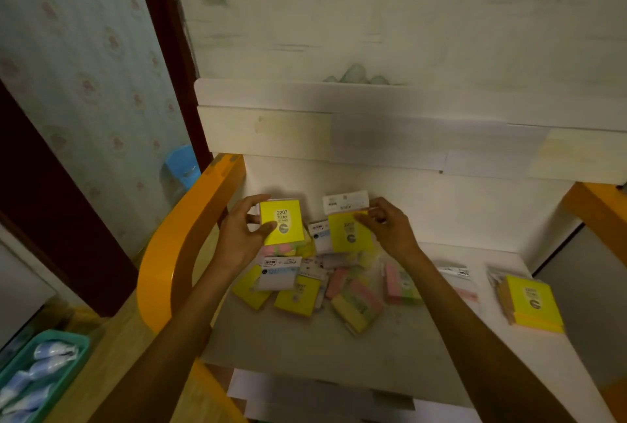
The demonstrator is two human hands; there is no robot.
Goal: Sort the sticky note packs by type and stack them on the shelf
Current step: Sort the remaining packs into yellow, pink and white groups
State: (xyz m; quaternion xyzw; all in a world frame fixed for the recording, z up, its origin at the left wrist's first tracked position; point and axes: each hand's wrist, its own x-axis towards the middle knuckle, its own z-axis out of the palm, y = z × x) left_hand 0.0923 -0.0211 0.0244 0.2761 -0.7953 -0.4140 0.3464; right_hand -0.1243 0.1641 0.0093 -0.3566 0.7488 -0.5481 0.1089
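Left hand [242, 236] is gripping a yellow pack [281, 222]; right hand [390, 229] is pinching another [349, 232]. Matching labels belong on the stack [531, 304] at three o'clock, edges squared.

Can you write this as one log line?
left hand: holds yellow pack | right hand: holds second yellow pack | yellow stack: far right
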